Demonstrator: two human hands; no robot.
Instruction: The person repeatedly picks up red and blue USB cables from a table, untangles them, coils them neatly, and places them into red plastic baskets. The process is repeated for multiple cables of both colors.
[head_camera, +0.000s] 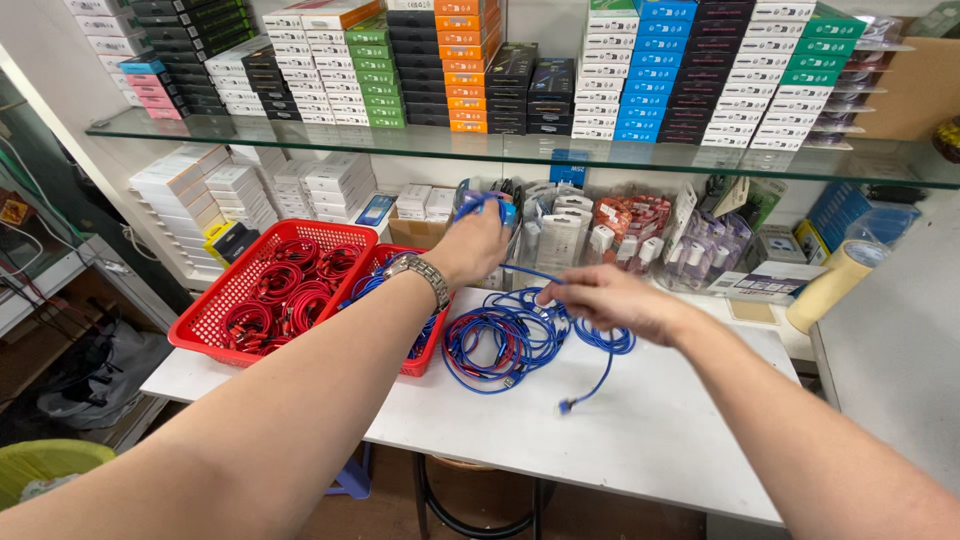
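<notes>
Blue cables (510, 340): braided cords w/ small plugs, lying in a loose tangled heap on the white table (640, 430), just right of the red baskets. One loose end trails toward the table's near edge; another strand runs up from the heap to the left hand.

Left hand (472, 243): raised above the heap, behind it toward the shelf; fingers curled tight around a coiled blue bundle (487, 205). Metal watch (420, 272) on the wrist.

Right hand (610, 300): over the heap's right edge, touching it; thumb and forefinger pinch a blue strand, other fingers loosely spread.

Count: 2 red baskets. Left basket (225, 300) holds coiled red cables, no. cannot be told. Right basket (425, 355), touching the heap, holds blue coils, mostly hidden by the left arm. 1 roll of tan tape (835, 283), well right of the heap. 1 glass shelf (500, 150) above, carrying many stacks of small boxes. Bagged accessories (620, 235) behind the heap.
</notes>
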